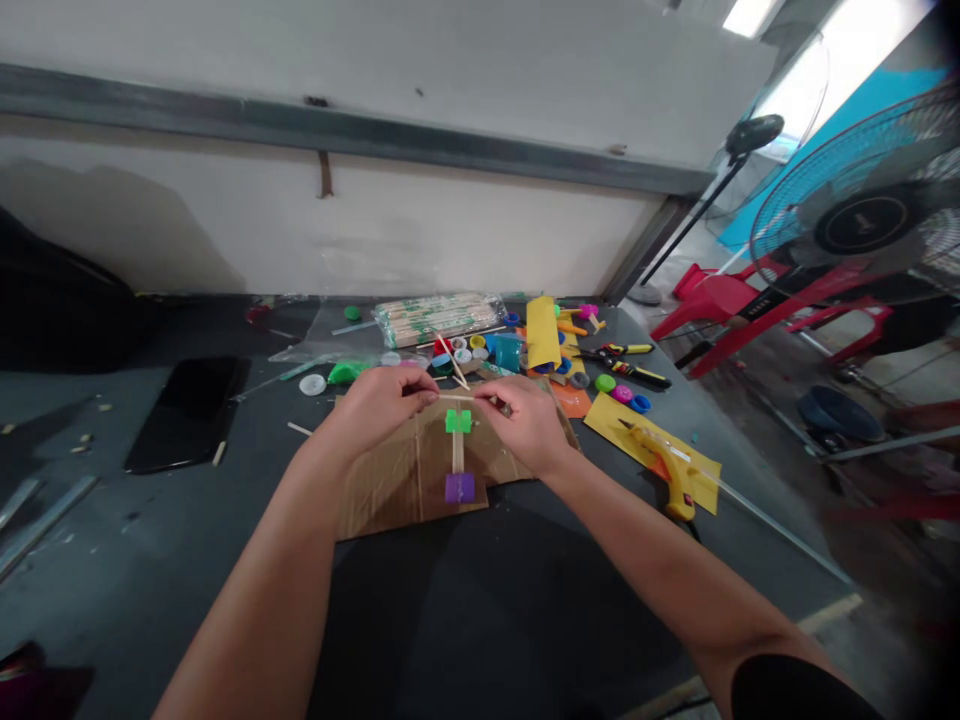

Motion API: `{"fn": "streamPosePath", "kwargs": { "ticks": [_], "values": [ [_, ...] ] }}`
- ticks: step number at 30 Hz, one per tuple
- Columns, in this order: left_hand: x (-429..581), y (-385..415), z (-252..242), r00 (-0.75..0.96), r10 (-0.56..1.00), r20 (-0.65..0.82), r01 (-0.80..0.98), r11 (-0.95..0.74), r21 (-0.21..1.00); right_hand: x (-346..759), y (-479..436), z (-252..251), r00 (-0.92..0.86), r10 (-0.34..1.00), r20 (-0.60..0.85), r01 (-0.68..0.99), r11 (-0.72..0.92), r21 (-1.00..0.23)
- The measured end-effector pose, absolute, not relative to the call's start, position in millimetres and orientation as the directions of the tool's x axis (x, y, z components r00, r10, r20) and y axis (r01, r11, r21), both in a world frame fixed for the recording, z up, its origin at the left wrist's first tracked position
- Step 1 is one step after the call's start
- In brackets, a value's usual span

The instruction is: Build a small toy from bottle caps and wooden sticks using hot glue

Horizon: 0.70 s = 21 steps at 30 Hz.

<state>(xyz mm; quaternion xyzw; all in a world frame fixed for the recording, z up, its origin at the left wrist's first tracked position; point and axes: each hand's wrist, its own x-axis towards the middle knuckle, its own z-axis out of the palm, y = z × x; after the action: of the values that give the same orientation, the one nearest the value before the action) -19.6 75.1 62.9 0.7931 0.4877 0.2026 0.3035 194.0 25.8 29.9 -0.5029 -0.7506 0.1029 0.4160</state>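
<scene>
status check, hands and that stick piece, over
Left hand and right hand pinch a thin stick over the cardboard. Green cap below, purple cap nearer. Glue gun right, clear.

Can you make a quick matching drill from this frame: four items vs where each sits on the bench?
Things:
1. yellow glue gun
2. black phone
3. purple block
4. bag of wooden sticks

Places:
A. far side of the bench, near the wall
B. on the cardboard sheet, at the near end of a wooden strip
C. on a yellow sheet, right of the right hand
D. flat on the dark benchtop, left of the left hand

Pairs: 1-C, 2-D, 3-B, 4-A
</scene>
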Motion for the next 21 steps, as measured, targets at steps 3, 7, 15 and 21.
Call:
{"fn": "streamPosePath", "kwargs": {
  "ticks": [3,7,15,21],
  "values": [
    [-19.9,75.3,61.3,0.439,0.898,0.042,0.622,-0.337,0.707,193.8,26.3,29.4,-0.147,0.829,0.539,0.689,0.477,-0.546],
    [-18.5,75.2,59.5,0.445,0.893,0.057,0.620,-0.354,0.701,196.2,26.3,28.6,-0.148,0.810,0.567,0.702,0.490,-0.517],
    [-16.9,75.8,57.0,0.455,0.886,0.087,0.610,-0.381,0.695,198.9,25.8,27.6,-0.154,0.787,0.598,0.706,0.511,-0.490],
    [-18.0,76.2,57.7,0.450,0.889,0.089,0.596,-0.373,0.711,198.1,25.4,24.6,-0.166,0.769,0.617,0.702,0.532,-0.473]
  ]
}}
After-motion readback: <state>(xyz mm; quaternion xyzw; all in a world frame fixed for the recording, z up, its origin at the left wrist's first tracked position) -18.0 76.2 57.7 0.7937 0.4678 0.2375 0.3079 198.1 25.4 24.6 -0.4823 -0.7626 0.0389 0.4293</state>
